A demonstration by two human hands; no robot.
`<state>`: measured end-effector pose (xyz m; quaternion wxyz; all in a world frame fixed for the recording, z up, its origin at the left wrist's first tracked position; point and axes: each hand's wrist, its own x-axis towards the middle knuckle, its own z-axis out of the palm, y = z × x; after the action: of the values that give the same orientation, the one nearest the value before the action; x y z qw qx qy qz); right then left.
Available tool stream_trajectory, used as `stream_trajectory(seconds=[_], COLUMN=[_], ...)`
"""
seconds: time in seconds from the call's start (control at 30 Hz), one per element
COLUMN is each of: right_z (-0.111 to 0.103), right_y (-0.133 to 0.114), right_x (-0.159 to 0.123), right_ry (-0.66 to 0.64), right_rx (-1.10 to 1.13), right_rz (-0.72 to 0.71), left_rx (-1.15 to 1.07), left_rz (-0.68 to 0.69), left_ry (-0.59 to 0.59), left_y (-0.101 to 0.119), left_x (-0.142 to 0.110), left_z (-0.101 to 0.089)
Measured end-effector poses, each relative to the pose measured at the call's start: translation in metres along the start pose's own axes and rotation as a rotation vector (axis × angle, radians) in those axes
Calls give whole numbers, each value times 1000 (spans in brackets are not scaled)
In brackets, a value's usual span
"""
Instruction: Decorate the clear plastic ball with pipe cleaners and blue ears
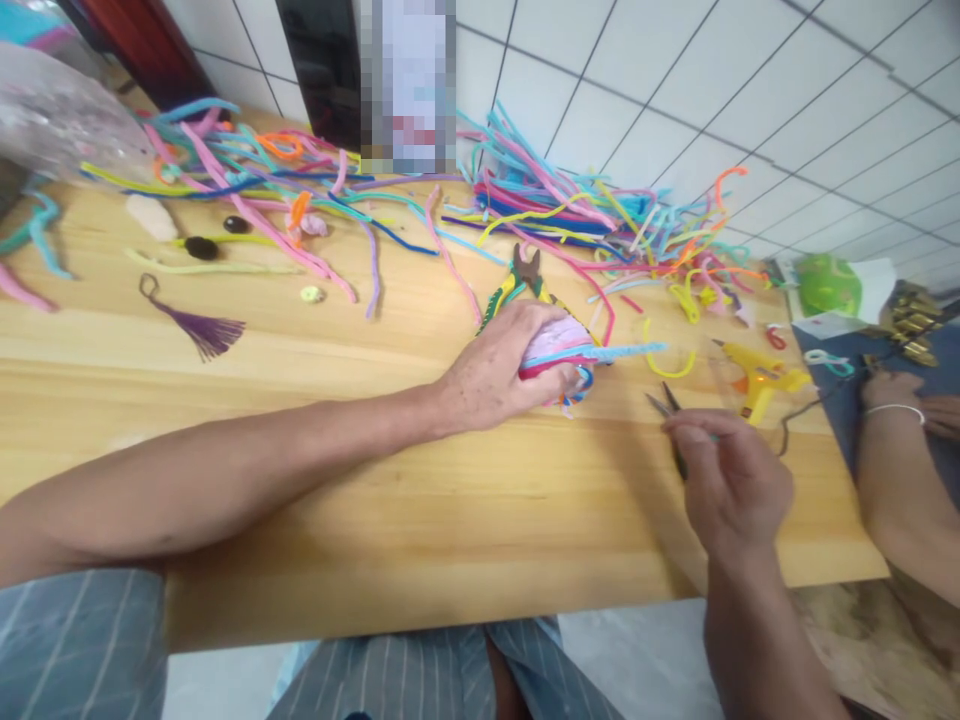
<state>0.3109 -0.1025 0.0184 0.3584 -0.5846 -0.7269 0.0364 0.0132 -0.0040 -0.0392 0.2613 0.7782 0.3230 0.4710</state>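
Note:
My left hand (499, 370) is closed around a craft piece of pipe cleaners (559, 345), lilac, blue and magenta. One light-blue pipe cleaner end (637, 350) sticks out to the right; the palm hides part of the piece. Over the table to the right, my right hand (739, 480) grips small pointed scissors (662, 400). Their narrow tips stand apart, and the fingers cover most of the handles. Just behind my left hand lie pliers (527, 268) with green and yellow handles, jaws pointing away from me.
Many loose pipe cleaners (547, 200) lie along the back of the wooden table (450, 520). A yellow glue gun (761, 380) with a cord rests at right. A purple tassel (196, 325) is at left. At the right edge another person's arm (900, 460) shows.

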Motion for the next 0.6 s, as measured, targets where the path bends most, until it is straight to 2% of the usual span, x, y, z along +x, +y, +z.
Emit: stream_trajectory(seconds=[0.1,0.2,0.4,0.5,0.6], right_z=[-3,8,49,64,72], right_y=[17,5,-43,-50,-49], right_x=[1,7,16,21,25], right_ry=[166,243,82,54,78], right_rx=[-199,-235,-157,-144,-162], right_rz=[-106,-254,-436,-468,-482], left_rx=[-9,-20,-27,-30,-25], left_rz=[2,-11,-70,-57,-51], left_ry=[7,-11,-56,-49,-43], left_y=[-1,1,3,2,1], left_x=[0,1,4,3,2], left_z=[0,-2,-8,-8,-7])
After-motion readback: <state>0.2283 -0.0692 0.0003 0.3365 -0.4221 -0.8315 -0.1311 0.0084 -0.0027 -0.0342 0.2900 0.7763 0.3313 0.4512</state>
